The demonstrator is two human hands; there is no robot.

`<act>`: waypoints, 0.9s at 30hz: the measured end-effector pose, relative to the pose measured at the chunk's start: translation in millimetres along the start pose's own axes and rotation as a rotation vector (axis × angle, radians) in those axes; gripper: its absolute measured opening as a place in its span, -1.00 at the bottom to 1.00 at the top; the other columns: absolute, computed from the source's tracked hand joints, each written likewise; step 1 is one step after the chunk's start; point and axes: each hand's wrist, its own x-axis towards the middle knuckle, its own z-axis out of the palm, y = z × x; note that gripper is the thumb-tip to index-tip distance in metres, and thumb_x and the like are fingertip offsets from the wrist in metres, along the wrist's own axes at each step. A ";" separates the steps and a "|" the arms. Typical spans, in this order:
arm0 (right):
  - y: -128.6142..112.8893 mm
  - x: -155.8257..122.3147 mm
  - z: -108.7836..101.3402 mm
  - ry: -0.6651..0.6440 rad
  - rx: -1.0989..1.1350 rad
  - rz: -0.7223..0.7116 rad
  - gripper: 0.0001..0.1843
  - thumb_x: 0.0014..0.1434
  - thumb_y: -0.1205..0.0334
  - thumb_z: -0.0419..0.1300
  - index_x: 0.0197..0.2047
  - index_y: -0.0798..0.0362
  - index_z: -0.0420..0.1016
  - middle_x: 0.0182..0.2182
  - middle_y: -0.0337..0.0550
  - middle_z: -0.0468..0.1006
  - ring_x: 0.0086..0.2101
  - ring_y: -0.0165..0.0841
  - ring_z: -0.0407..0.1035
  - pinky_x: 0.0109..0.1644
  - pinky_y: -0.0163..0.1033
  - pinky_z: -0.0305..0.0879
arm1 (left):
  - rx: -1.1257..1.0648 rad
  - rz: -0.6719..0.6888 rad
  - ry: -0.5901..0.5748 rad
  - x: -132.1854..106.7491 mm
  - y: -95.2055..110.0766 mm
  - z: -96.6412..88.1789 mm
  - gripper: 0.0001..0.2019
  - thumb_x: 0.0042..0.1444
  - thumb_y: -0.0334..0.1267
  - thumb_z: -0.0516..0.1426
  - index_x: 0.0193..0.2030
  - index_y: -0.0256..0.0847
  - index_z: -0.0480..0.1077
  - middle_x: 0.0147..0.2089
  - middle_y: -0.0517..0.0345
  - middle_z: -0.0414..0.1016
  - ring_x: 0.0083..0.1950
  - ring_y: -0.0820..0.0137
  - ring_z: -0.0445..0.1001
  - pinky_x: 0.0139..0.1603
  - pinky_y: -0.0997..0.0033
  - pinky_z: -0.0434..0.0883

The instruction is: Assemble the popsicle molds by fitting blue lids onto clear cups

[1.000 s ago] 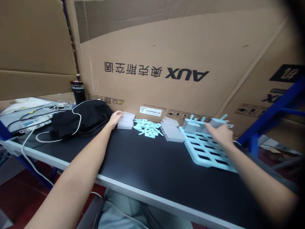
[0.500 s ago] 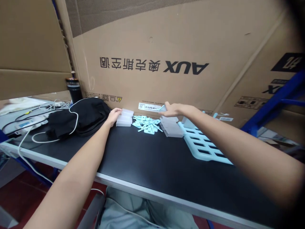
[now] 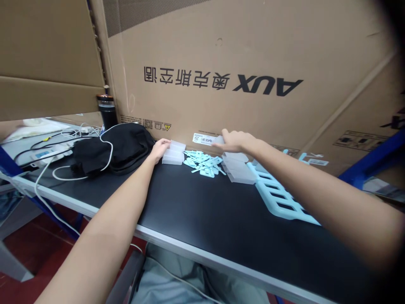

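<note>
My left hand (image 3: 160, 148) reaches across the black table (image 3: 196, 211), its curled fingers holding the near side of a small stack of translucent plastic pieces (image 3: 174, 154). Over a second stack of translucent pieces (image 3: 241, 169) hovers my right hand (image 3: 234, 141), pinched on a small translucent piece (image 3: 218, 139) close to the cardboard wall. Between the two stacks lies a pile of light blue sticks (image 3: 205, 164). A light blue slotted tray (image 3: 280, 199) lies flat to the right, partly hidden under my right forearm.
A large cardboard box printed AUX (image 3: 253, 84) stands along the table's back. At the left lie a black bag (image 3: 120, 145), a white cable (image 3: 63, 173) and a black tumbler (image 3: 106, 112). A blue rack frame (image 3: 373, 162) is at the right.
My right hand left the far end of the blue tray, where it gripped moulds with sticks, and crossed left to the cardboard wall above the translucent stack. My left hand stayed on its stack.
</note>
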 end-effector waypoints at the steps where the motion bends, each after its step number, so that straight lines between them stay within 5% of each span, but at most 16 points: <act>1: 9.2 0.5 1.0 -0.015 0.012 -0.016 -0.18 0.01 -0.44 0.04 0.07 0.08 0.34 -0.10 0.17 0.48 -0.07 0.07 0.39 -0.01 0.13 0.32 | 0.000 0.003 -0.001 0.5 -1.0 -0.2 -0.72 -0.14 -0.33 0.05 -0.27 -0.20 0.49 -0.29 0.13 0.53 -0.08 0.24 0.45 0.04 0.29 0.32; 9: 86.5 -43.0 17.2 -0.111 0.038 -0.248 -0.30 0.10 -0.26 0.07 0.14 0.07 0.35 0.12 0.12 0.39 0.14 0.03 0.22 0.17 0.11 0.22 | -0.013 0.010 0.003 0.8 -3.8 -0.1 -0.73 -0.14 -0.33 0.06 -0.27 -0.18 0.50 -0.25 0.13 0.54 -0.08 0.23 0.44 0.04 0.30 0.31; 13: 92.4 -60.4 32.2 -0.049 0.143 -0.323 -0.32 0.17 -0.20 0.03 0.25 0.02 0.28 0.15 0.05 0.40 0.14 -0.03 0.22 0.19 0.07 0.19 | -0.003 0.014 0.000 0.5 -3.4 -0.6 -0.73 -0.14 -0.31 0.07 -0.26 -0.18 0.50 -0.26 0.12 0.55 -0.09 0.23 0.45 0.00 0.31 0.32; 23: 90.1 -54.0 63.9 0.125 0.202 -0.398 -0.37 0.17 -0.16 0.03 0.20 0.02 0.32 0.12 0.11 0.32 0.11 -0.04 0.20 0.20 0.10 0.12 | 0.024 0.015 -0.003 0.1 -0.5 -2.1 -0.76 -0.09 -0.26 0.08 -0.27 -0.20 0.49 -0.31 0.11 0.53 -0.12 0.23 0.45 0.02 0.30 0.31; 27: 96.9 -71.9 58.1 0.449 0.192 -0.172 -0.45 0.19 -0.07 0.02 0.14 0.07 0.30 0.00 0.13 0.37 0.09 -0.03 0.20 0.17 0.10 0.14 | 0.027 0.016 -0.003 -0.5 -0.4 -2.0 -0.74 -0.08 -0.23 0.08 -0.25 -0.20 0.49 -0.33 0.11 0.52 -0.13 0.23 0.45 0.01 0.30 0.32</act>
